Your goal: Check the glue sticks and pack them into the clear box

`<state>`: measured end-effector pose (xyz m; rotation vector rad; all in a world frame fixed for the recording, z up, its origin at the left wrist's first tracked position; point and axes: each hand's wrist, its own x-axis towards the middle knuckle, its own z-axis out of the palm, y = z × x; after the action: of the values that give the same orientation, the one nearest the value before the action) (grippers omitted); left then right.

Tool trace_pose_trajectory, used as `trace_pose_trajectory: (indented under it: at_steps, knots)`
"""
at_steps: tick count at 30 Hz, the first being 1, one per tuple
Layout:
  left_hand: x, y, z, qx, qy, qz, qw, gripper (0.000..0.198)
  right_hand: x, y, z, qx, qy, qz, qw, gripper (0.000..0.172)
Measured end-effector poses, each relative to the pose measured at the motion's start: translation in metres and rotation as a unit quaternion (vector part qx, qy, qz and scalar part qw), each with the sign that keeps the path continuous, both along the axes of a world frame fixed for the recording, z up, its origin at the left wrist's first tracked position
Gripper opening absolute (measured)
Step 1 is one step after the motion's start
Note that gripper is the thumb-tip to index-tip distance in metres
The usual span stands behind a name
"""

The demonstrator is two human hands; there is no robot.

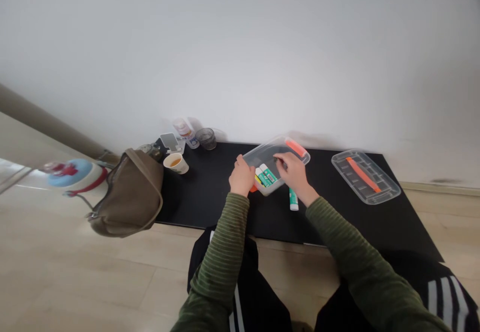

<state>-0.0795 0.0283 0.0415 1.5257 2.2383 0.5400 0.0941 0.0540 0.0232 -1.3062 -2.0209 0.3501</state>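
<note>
On the black mat [210, 192], the clear box [255, 158] sits tipped up. The left hand [242, 176] is curled round its near-left corner. The right hand [294, 172] reaches inside the box, fingers bent; whether they grip anything I cannot tell. This looks like arranging glue sticks [267, 175], so the box needs holding steady. About three sticks lie inside, one loose stick [293, 199] lies just right of the box, and one lid [378, 192] lies farther right.

A brown bag [127, 197], paper cup [175, 163] and dark glass [206, 138] sit left.
</note>
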Motion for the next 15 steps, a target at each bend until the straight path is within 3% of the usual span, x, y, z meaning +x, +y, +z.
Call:
trace_pose_trajectory:
  at_steps: [3,8,11,15]
  knots:
    - [0.000,0.001,-0.001,-0.001,-0.011,0.004,1.000,0.054,0.023,-0.033,-0.033,0.030,0.113,-0.089,0.989,0.030]
    - [0.001,0.001,0.001,0.000,-0.018,0.003,1.000,0.054,0.047,-0.073,-0.088,-0.038,0.156,-0.197,0.967,0.029]
    - [0.000,0.001,0.001,0.000,-0.022,0.004,1.000,0.055,0.048,-0.079,-0.104,-0.089,0.108,-0.211,0.967,0.030]
    - [-0.002,0.003,-0.004,0.017,-0.022,-0.007,1.000,0.055,0.043,-0.073,-0.109,-0.125,0.037,-0.186,0.974,0.039]
